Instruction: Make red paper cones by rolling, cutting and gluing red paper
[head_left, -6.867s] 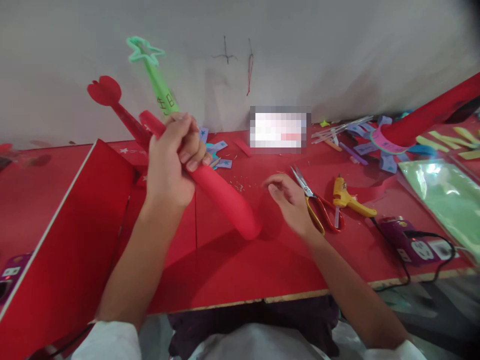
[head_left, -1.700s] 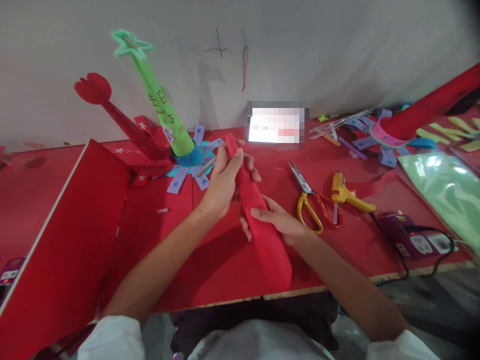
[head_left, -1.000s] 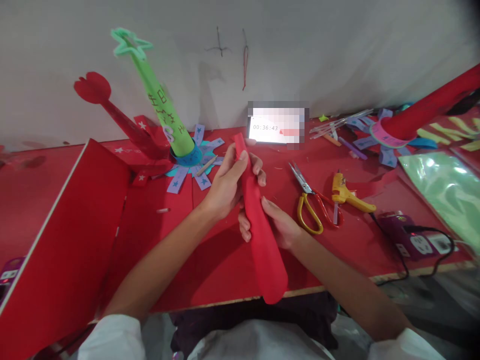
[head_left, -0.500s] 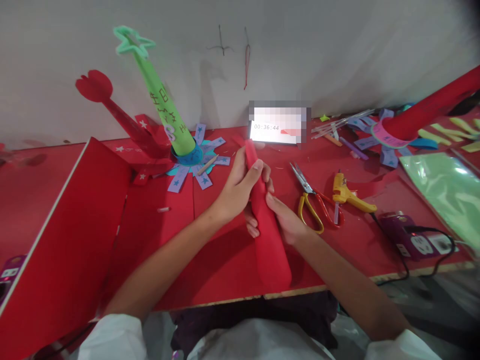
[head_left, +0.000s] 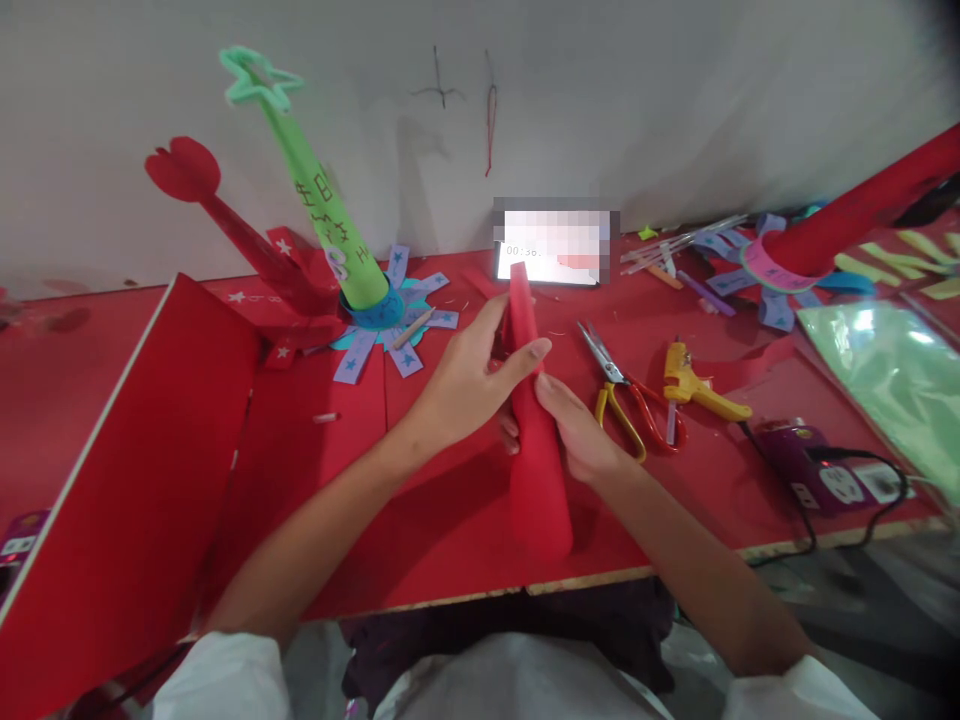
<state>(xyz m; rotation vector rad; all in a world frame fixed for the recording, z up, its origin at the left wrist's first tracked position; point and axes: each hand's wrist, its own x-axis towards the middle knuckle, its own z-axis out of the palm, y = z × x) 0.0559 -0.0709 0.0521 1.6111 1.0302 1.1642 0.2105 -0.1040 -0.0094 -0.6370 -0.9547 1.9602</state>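
Note:
A rolled red paper cone (head_left: 541, 480) stands slanted over the table in front of me, its narrow end pointing away and its wide end near the table's front edge. Wrapped round its upper part from the left is my left hand (head_left: 472, 385), thumb lying across the paper and the other fingers partly hidden behind it. My right hand (head_left: 581, 425) grips the cone lower down from the right, with its thumb along the side. Scissors (head_left: 611, 375) with one yellow and one red handle lie right of the hands, beside a yellow glue gun (head_left: 694, 385).
A green paper cone (head_left: 330, 210) topped with a star and a red heart-topped craft (head_left: 247, 230) stand at the back left. A screen (head_left: 540, 265) leans against the wall. A purple power socket (head_left: 810, 465) with cables sits right; a red panel (head_left: 142, 450) rises left.
The cone has turned more upright in view, its wide end shifting slightly left. My left thumb has moved down and right across the paper, and the left fingers have loosened a little.

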